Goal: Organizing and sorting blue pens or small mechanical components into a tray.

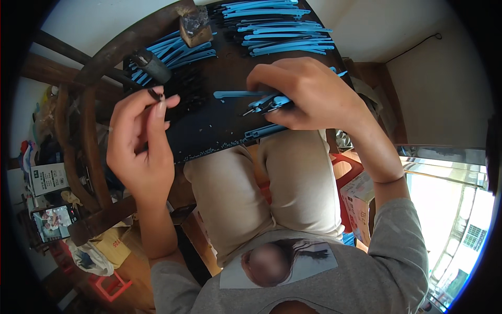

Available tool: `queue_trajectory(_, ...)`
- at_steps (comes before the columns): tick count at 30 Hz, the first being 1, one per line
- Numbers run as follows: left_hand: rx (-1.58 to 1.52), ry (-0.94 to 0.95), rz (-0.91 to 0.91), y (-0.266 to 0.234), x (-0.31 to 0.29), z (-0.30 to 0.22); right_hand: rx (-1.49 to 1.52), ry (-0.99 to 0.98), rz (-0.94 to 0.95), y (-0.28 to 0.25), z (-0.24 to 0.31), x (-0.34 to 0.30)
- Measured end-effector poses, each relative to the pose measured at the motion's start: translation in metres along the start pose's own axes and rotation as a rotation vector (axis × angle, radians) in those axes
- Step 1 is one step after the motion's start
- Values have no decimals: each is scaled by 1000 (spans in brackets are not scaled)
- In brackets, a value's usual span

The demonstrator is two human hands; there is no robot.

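On the left, my left hand (144,136) is raised at the table's edge, thumb and forefinger pinching a small black piece (153,94). My right hand (316,97) is over the right part of the dark table (196,128), its fingers curled round a small blue-and-black hand tool (269,103) with a thin metal tip. The palm hides most of that tool, so its exact kind cannot be told. Just beyond the tool, a light blue plastic strip (230,94) with a rounded end runs toward the same fingers; whether they grip it is unclear.
Bundles of blue strips (285,31) lie at the far side, more strips (191,51) at the far left. A pile of small black pieces (191,89) sits near a dark cylinder (151,65) and a block (196,29). A wooden chair frame (89,131) borders the left.
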State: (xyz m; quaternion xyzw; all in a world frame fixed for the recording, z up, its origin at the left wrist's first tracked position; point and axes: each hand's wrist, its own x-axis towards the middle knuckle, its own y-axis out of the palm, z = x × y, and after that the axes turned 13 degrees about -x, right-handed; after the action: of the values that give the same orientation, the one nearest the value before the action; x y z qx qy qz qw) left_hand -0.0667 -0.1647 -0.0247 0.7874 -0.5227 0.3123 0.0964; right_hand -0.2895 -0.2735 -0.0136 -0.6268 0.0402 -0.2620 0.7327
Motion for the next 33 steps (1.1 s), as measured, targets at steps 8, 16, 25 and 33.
queue_trajectory(8,-286,-159,-68,28,26,17,-13,-32,-276,14,-9,23)
queue_trajectory(16,-286,-198,-19,30,28,29,-91,-22,-368,18,-15,29)
queue_trajectory(25,-308,-106,2,36,27,32,-81,5,-369,21,-18,24)
queue_trajectory(33,-323,-70,-25,36,26,42,-12,40,-349,25,-21,25)
